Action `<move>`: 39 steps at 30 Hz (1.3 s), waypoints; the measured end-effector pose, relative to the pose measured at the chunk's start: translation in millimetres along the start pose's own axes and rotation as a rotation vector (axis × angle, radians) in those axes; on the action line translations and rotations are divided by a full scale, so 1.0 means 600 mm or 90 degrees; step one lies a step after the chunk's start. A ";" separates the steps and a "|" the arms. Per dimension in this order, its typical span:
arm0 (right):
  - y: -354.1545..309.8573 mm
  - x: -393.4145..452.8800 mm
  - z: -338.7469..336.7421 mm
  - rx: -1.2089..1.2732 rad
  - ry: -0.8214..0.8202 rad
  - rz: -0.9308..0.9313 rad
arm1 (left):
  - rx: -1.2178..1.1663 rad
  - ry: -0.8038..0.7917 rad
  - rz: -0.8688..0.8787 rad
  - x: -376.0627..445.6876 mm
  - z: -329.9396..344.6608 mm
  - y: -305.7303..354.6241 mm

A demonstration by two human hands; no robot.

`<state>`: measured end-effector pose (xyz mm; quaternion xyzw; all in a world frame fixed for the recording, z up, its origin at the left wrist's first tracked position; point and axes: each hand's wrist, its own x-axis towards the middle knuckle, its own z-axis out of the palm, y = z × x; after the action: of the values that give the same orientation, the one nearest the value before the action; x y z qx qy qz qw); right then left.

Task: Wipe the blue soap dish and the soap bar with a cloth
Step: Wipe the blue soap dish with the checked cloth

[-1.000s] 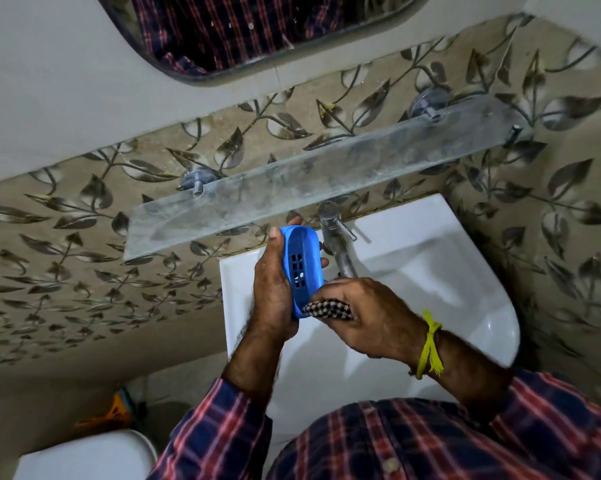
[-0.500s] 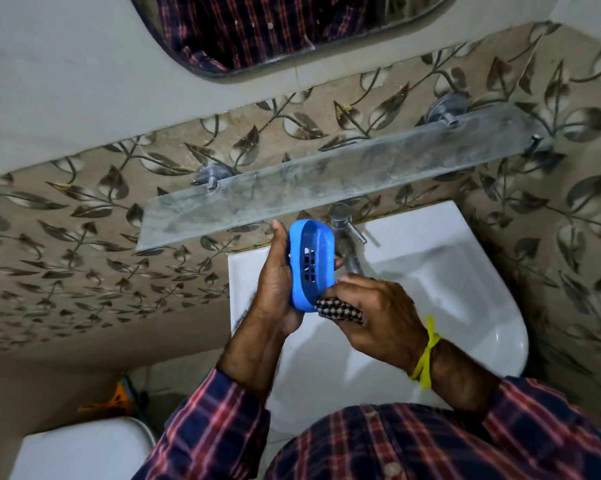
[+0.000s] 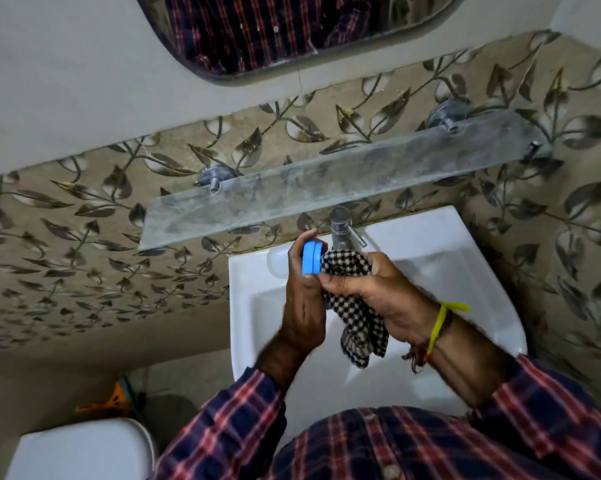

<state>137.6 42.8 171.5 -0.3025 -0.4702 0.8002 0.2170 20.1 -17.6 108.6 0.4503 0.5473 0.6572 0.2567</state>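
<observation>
**Blue soap dish held edge-on over the washbasin, checked cloth pressed to its side**

Left hand (image 3: 304,306) raised above the back-left part of the white washbasin (image 3: 482,271), fingers curled round the blue soap dish (image 3: 311,257); dish turned on edge, only its narrow rim and a seam line showing, upper end just below the front edge of the glass shelf (image 3: 326,188); thumb tip up at the top of the dish, the other fingers hidden behind it. Right hand (image 3: 378,299) just beside, closed in a fist round the black-and-white checked cloth (image 3: 358,317); upper wad of the cloth bunched against the right face of the dish, touching it; loose tail hanging down from the fist over the basin bowl. Thumbs of both hands meeting below the dish. Soap bar not to be made out. Chrome tap (image 3: 342,230) at the back rim of the basin, right behind the cloth and dish. Yellow thread (image 3: 441,323) tied round the right wrist, with a darker band next to it. Checked shirt sleeves across the bottom; same shirt reflected in the mirror (image 3: 292,29) at the top. Leaf-patterned tiles (image 3: 67,237) behind the shelf; white toilet (image 3: 81,448) at bottom left, an orange object (image 3: 119,398) on the floor beyond it, too blurred to name.
</observation>
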 end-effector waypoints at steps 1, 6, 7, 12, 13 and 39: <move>0.004 -0.003 -0.002 -0.006 0.001 0.008 | -0.029 -0.005 -0.010 0.002 0.000 0.002; 0.011 -0.011 -0.015 -0.030 -0.001 0.036 | -0.098 -0.039 -0.058 -0.005 0.016 0.013; 0.011 -0.011 -0.016 -0.043 -0.003 0.025 | -0.125 -0.031 -0.071 -0.004 0.019 0.016; 0.017 -0.016 -0.006 -0.118 -0.029 -0.034 | -0.204 0.038 -0.127 0.012 0.018 0.040; 0.014 -0.015 -0.003 -0.121 -0.030 -0.042 | -0.201 0.034 -0.126 0.009 0.019 0.041; 0.042 -0.035 -0.018 -0.491 -0.056 -0.163 | -0.284 0.162 -0.363 0.046 -0.004 0.067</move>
<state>158.8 24.4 150.9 -0.2662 -0.7783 0.5442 0.1652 11.5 -7.0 155.3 0.1275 0.5214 0.7130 0.4511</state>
